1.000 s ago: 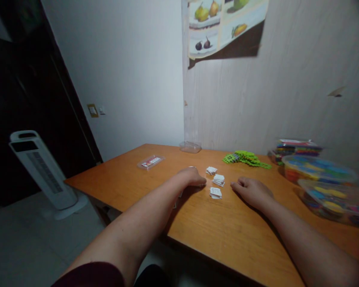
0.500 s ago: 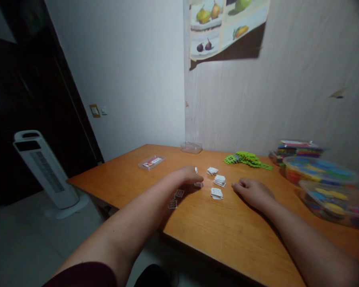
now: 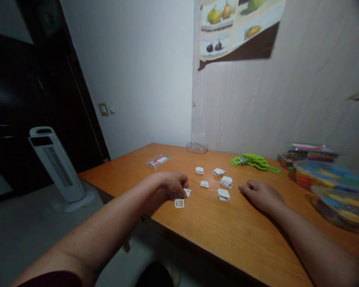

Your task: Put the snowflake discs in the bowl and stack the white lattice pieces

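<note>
My left hand (image 3: 176, 183) reaches down to the table, its fingers closed on a small white lattice window piece (image 3: 187, 193). Under and beside that hand lie other white lattice pieces, one of them a loose window piece (image 3: 179, 203) nearer the table edge. To the right sit small stacks of similar white pieces: a front stack (image 3: 223, 195), a middle stack (image 3: 226, 182), a back stack (image 3: 219, 172) and a left stack (image 3: 199, 170). A smaller white piece (image 3: 204, 184) lies between them. My right hand (image 3: 261, 195) rests on the tabletop with fingers curled and nothing visible in them.
Behind the stacks lie green lattice pieces (image 3: 254, 162). Clear tubs of colourful pieces (image 3: 344, 205) crowd the right side. A clear tray (image 3: 196, 148) stands by the wall, and a flat labelled package (image 3: 158, 161) lies at left. A tower fan (image 3: 58, 167) stands on the floor.
My left hand has moved from the left stack toward the loose pieces near the table edge, uncovering that stack and the smaller piece. My right hand stays resting. The view has shifted slightly.
</note>
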A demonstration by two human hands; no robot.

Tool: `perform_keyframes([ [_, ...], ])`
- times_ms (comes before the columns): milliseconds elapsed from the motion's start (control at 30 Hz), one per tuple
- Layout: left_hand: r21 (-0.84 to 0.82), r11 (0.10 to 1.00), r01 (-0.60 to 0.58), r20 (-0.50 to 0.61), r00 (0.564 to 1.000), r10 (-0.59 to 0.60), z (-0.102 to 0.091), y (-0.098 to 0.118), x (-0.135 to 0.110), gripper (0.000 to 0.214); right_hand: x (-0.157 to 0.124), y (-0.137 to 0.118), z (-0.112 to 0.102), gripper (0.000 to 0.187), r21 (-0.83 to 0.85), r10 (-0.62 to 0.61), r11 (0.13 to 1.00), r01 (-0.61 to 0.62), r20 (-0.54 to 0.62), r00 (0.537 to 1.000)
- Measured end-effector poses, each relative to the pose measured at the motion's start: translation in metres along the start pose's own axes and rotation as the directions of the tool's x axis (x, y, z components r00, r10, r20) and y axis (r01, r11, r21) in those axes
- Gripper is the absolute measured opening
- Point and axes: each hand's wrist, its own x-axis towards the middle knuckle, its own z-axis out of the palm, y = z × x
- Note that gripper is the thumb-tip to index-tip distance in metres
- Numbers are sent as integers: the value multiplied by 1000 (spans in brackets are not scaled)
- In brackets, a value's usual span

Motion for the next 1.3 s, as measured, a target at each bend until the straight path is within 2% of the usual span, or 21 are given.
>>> perform_keyframes([
  [233,-121,992,20,-13,1000,-22,1,3,6,19,-2,-2,-2,47,-4,12,1000,-12,27,1000],
  [367,-231,973,-9,-85,996,-11,-3,6,14,6,-3,-5,-5,47,-22,19,1000,-19,21,1000],
  [500,-396,918,-19,-141,989,-40,-1,14,31,5,-3,-5,-5,46,-10,32,999,-32,15,999],
  [600,-456,890,-20,-170,983,-65,3,23,43,8,-2,-4,-3,47,0,34,999,-34,2,999],
  [800,-417,908,-47,-209,977,-45,10,36,58,9,-1,-3,-1,45,9,25,1000,-25,-15,1000],
  [967,-368,930,-19,-227,971,-70,10,33,61,12,-3,-5,-2,46,10,14,1000,-14,-18,1000],
  [1067,-315,949,5,-235,969,-83,5,29,53,11,-3,-5,-3,45,19,8,1000,-8,-21,1000],
  [1167,-189,981,35,-232,969,-80,-4,23,38,12,-2,-3,-2,45,15,10,1000,-10,-22,1000],
  [1300,-89,993,76,-149,985,-89,-12,10,17,16,0,-1,0,47,12,12,1000,-12,-9,1000],
])
